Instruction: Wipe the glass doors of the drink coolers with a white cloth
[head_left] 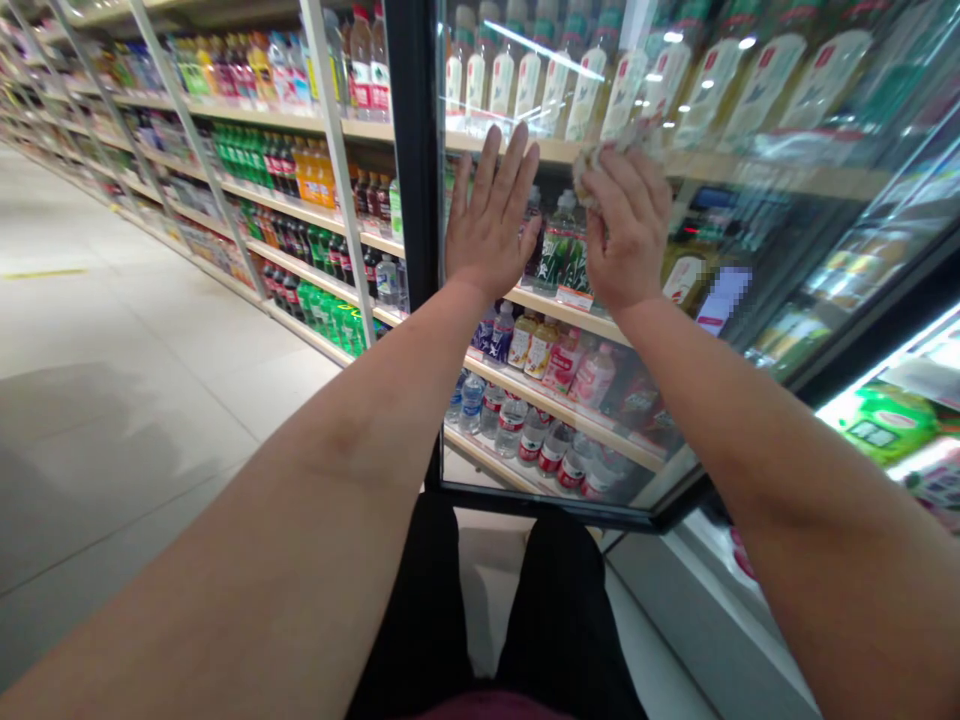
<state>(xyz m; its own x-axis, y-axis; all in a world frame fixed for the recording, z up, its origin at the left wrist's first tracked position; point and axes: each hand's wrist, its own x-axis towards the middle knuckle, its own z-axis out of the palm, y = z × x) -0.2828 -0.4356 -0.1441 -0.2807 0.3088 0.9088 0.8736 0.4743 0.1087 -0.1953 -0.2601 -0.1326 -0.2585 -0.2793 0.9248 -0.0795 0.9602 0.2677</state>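
A glass door (555, 440) in a black frame stands swung out in front of me. Flat against its pane, near the left edge, rests my left hand (491, 220) with fingers spread and nothing in it. My right hand (630, 225) is closed around a crumpled pale cloth (589, 180) and presses it to the glass, to the right of my left hand. Most of the cloth is hidden by the fingers. Bottles on shelves show through the pane behind both hands.
Long shelves of drink bottles (322, 180) run off to the left beyond the door. A tiled floor (112, 350) lies left of me. On the right is a lit cooler with a green package (892, 420). My knees are close under the door's bottom edge.
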